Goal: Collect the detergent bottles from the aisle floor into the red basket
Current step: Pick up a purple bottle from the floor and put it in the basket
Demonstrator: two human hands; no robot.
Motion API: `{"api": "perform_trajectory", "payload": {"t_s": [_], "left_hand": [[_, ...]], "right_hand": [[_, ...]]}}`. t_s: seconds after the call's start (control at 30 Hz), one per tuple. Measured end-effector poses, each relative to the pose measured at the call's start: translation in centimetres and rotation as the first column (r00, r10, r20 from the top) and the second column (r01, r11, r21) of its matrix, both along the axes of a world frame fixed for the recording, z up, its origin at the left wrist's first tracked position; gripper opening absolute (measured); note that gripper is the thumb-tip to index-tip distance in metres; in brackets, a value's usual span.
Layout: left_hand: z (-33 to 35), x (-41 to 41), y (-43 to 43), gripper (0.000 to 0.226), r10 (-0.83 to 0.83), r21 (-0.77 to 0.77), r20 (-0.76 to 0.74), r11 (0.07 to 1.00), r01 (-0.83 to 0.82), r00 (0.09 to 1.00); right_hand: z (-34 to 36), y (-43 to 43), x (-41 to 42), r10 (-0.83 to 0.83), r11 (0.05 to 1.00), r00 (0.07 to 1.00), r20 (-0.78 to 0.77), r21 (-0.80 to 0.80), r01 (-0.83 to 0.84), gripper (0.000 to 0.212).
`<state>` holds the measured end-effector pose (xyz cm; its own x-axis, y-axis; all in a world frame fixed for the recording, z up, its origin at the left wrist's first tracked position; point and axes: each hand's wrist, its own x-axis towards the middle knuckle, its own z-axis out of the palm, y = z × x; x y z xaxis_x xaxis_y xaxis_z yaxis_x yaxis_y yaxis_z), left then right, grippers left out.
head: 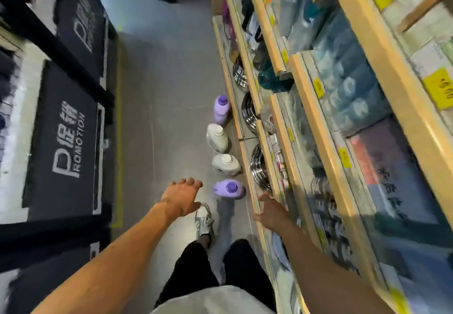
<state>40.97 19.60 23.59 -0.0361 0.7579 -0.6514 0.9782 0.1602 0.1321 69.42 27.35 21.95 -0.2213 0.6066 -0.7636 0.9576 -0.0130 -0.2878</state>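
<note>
4 detergent bottles [229,189] upright, axes vertical

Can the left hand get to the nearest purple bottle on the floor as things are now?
Probably yes. The left hand is open and holds nothing, and in the view nothing lies between it and the nearest purple bottle. It may have to go lower first.
</note>
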Motion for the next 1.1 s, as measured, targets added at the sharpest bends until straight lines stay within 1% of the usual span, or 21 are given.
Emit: {"api": "perform_trajectory", "payload": {"t_s": [0.07,0.13,0.2,0.27,0.37,0.4,0.43,0.47,0.53,0.6,0.67,0.73,0.8,0.87,0.97,1.03,1.1], "left_hand": [[-2.4,-0.5,1.6,0.064,0.016,-0.016,0.043,1.000,-0.016,0.999],[-5.3,-1.3,2.6,0.066,0.039,-0.068,0.089,0.997,-0.033,0.995],[-9.5,-2.2,3.9,0.067,0.096,-0.096,0.148,0.992,-0.083,0.984],[-15.2,-2.9,5.6,0.070,0.194,-0.125,0.192,0.977,-0.172,0.962],[-26.4,-2.5,7.8,0.076,0.272,-0.154,0.254,0.959,-0.239,0.928],[-30.4,-2.0,8.4,0.078,0.281,-0.163,0.263,0.956,-0.244,0.923],[-34.3,-1.3,8.8,0.081,0.281,-0.170,0.272,0.956,-0.241,0.920],[-38.1,-0.6,9.2,0.085,0.266,-0.170,0.286,0.959,-0.225,0.920],[-45.5,0.7,9.5,0.094,0.216,-0.180,0.323,0.970,-0.164,0.921],[-51.6,1.4,9.9,0.101,0.175,-0.159,0.374,0.980,-0.123,0.911],[-56.0,1.7,10.3,0.103,0.176,-0.100,0.420,0.984,-0.148,0.890],[-59.2,2.0,10.4,0.101,0.142,0.010,0.463,0.986,-0.165,0.875],[-61.0,2.6,10.3,0.102,0.057,0.082,0.492,0.990,-0.111,0.868],[-61.8,3.2,10.5,0.105,-0.006,0.120,0.520,0.991,-0.066,0.854],[-61.5,3.7,10.8,0.104,-0.009,0.141,0.543,0.987,-0.080,0.840],[-60.9,3.7,10.8,0.105,0.002,0.125,0.543,0.989,-0.083,0.840],[-60.2,3.6,11.0,0.104,0.023,0.102,0.533,0.991,-0.090,0.846]], "right_hand": [[-2.5,1.2,-0.6,-0.014,1.000,1.000,0.016,-0.025,0.014,0.067],[-6.1,1.7,-0.8,-0.037,0.998,0.996,0.082,-0.040,0.040,0.064],[-10.2,2.3,-1.1,-0.073,0.997,0.995,0.067,-0.027,0.075,0.066],[-14.6,3.7,-2.1,-0.077,0.996,0.996,0.050,-0.032,0.079,0.067],[-24.5,7.0,-2.8,-0.151,0.986,0.987,0.060,-0.064,0.155,0.044],[-28.6,7.9,-2.7,-0.152,0.988,0.987,0.060,-0.033,0.154,0.046],[-32.7,8.6,-2.7,-0.169,0.986,0.985,0.035,0.003,0.169,0.058],[-36.7,9.1,-2.7,-0.161,0.987,0.987,0.004,0.017,0.161,0.075],[-43.6,9.3,-2.5,-0.104,0.994,0.994,-0.040,-0.017,0.104,0.102],[-48.7,9.8,-2.9,-0.030,0.999,0.996,-0.083,-0.041,0.026,0.116],[-52.5,9.8,-2.8,0.026,0.999,0.989,-0.142,-0.024,-0.030,0.123],[-54.7,9.8,-2.8,0.075,0.997,0.976,-0.203,0.018,-0.072,0.125],[-55.8,9.6,-2.4,0.142,0.988,0.958,-0.249,0.093,-0.123,0.121],[-56.2,9.7,-2.2,0.230,0.966,0.945,-0.234,0.172,-0.193,0.117],[-56.5,9.6,-2.5,0.324,0.928,0.924,-0.201,0.260,-0.269,0.111],[-56.3,9.5,-2.8,0.373,0.903,0.912,-0.170,0.291,-0.316,0.110],[-55.9,9.5,-3.0,0.380,0.895,0.908,-0.174,0.318,-0.314,0.110]]}}
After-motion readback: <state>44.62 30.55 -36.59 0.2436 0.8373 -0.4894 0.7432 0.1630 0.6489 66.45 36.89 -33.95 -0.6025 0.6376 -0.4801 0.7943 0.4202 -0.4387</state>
